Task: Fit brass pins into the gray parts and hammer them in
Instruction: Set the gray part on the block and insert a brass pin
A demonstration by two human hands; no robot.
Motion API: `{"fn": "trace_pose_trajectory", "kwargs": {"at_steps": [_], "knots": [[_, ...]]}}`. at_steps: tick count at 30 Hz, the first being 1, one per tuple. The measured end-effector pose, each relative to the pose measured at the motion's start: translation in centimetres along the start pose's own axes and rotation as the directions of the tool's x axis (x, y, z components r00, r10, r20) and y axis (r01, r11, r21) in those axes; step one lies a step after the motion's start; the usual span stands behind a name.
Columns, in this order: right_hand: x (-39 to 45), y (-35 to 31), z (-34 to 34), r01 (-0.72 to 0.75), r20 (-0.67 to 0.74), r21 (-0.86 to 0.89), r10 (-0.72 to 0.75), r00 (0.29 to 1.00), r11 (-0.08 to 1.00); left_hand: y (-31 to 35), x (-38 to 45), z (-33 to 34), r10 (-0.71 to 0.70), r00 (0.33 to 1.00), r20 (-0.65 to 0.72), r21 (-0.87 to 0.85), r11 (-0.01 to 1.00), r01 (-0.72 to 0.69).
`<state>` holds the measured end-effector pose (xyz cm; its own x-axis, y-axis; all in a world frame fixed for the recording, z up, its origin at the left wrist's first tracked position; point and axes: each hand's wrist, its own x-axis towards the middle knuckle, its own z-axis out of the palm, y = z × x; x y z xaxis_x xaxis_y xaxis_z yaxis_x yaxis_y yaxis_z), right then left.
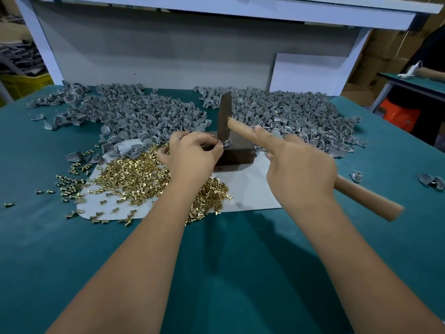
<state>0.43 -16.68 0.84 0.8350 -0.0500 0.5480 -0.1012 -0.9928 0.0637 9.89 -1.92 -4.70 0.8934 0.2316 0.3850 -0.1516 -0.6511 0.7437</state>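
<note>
Landmark: dark block (237, 154) on pale sheet (250, 191) over green table (216, 261); far left of block, beyond table edge, yellow crate (24, 85), partly cut off; left and behind block, big heap of gray parts (134, 112) along the back of the table; left and in front of block, spread of brass pins (134, 179) on the sheet, strays spilling onto the green to the left; left hand (190, 155) at block's left top edge, fingers curled, thumb and fingertips pinching a small gray part (225, 143) sitting on block's top; pin in that part too small to confirm; hammer (225, 116) with dark metal head standing upright, lower end right at the pinched part on block's top, contact not clear; wooden handle running down and right from the head, past block's right side; right hand (298, 167) just right of block, wrapped around the handle mid-length, index finger laid straight along it toward the head, other fingers curled under; handle end blurred; behind and right of block, second heap of gray parts (293, 116); far right of block, a few loose gray parts (431, 180) on green; beyond, another bench with someone's forearm (431, 74), orange stool (399, 116) below.
</note>
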Motion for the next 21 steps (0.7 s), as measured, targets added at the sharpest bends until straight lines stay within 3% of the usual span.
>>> {"fn": "trace_pose_trajectory", "kwargs": {"at_steps": [6,11,18,21], "knots": [[1.0,0.3,-1.3,-0.091,-0.268,0.114,0.119,0.956,0.989,-0.2,-0.2,0.2,0.042,0.998,-0.036,0.000,0.999,-0.042],[-0.3,0.3,0.2,-0.031,0.056,0.047,0.028,0.998,0.998,0.0,-0.1,0.0,-0.008,1.000,-0.010,-0.047,0.999,0.007],[1.0,0.8,-1.2,-0.055,-0.238,0.106,0.079,0.968,0.993,-0.1,-0.1,0.2,0.035,0.998,-0.056,-0.008,0.999,-0.035],[0.3,0.5,-0.6,-0.004,-0.029,-0.007,0.004,1.000,1.000,-0.2,0.0,0.3,0.011,0.999,-0.050,-0.025,1.000,-0.012]]}}
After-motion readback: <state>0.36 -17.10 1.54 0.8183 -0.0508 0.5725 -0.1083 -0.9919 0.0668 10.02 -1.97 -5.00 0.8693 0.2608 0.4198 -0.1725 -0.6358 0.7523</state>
